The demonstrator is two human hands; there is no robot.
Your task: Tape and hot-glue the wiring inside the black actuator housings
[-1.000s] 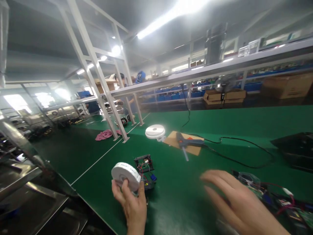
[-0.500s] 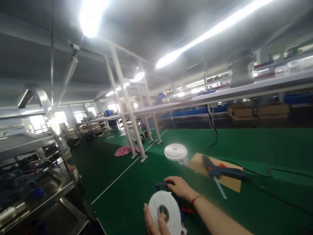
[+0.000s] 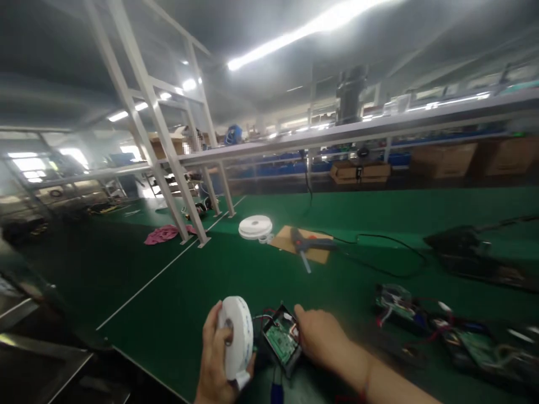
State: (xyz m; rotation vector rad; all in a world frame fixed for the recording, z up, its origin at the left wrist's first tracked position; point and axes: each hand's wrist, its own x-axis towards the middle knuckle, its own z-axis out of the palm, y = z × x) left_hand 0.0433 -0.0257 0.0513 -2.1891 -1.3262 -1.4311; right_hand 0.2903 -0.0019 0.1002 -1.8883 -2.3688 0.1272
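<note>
My left hand [image 3: 217, 365] grips a white tape roll [image 3: 236, 335], held upright just above the green table's near edge. Right beside it, my right hand [image 3: 320, 339] holds a small black module with a green circuit board [image 3: 281, 339], tilted up off the table, with red and blue wires hanging from it. The two hands are close together at the bottom middle of the view.
On the green table [image 3: 189, 280] lie more circuit boards with wires [image 3: 442, 331] at the right, a blue glue gun [image 3: 309, 244] on cardboard with a black cable, flat white tape rolls [image 3: 255, 227] and a pink cloth [image 3: 162, 234]. White frame legs [image 3: 177, 185] stand at left; a person works far back.
My right hand went from open air to the black module and has tilted it up. The tape roll has turned edge-on in my left hand. The view has swung about.
</note>
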